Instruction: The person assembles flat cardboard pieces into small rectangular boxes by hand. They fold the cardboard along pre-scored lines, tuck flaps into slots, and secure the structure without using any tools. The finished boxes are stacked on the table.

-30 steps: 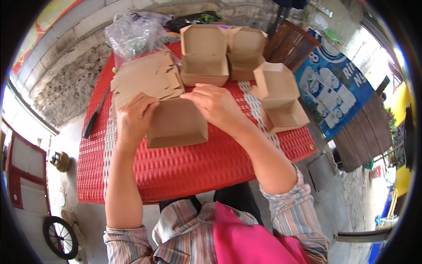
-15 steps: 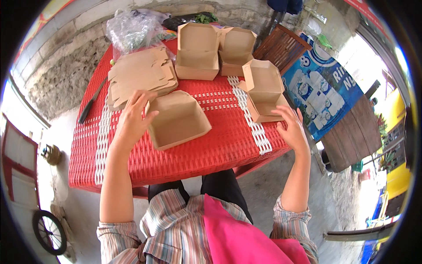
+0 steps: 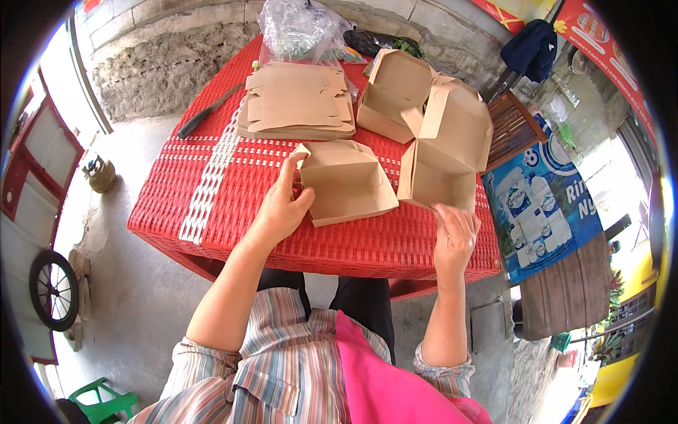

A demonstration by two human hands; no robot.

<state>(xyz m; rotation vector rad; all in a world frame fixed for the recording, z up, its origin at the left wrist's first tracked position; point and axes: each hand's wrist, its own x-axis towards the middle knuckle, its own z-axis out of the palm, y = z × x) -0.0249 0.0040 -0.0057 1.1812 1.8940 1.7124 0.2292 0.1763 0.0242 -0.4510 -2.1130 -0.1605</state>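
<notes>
An open brown cardboard box point(image 3: 346, 201) stands near the middle of a red woven table point(image 3: 282, 251). My left hand point(image 3: 284, 212) holds its left side, thumb at the wall and fingers at the far left corner. Farther right is a second cardboard box point(image 3: 445, 177) with its lid raised, tilted and overlapping the boxes behind it. My right hand point(image 3: 457, 237) pinches its near edge between thumb and fingers. Behind stands another open box point(image 3: 395, 85), with one more mostly hidden beside it. A stack of flat, unfolded box blanks point(image 3: 296, 102) lies beyond my left hand.
A knife with a dark handle point(image 3: 201, 121) lies at the table's left. Clear plastic bags point(image 3: 304, 32) sit at the far edge, beside a dark bag with greens point(image 3: 385, 44). To the right are a wooden chair point(image 3: 512, 127) and a blue banner point(image 3: 537, 205).
My right hand has closed on the right box's near edge, and that box now overlaps the ones behind. My left hand has closed on the middle box's side. The view has turned.
</notes>
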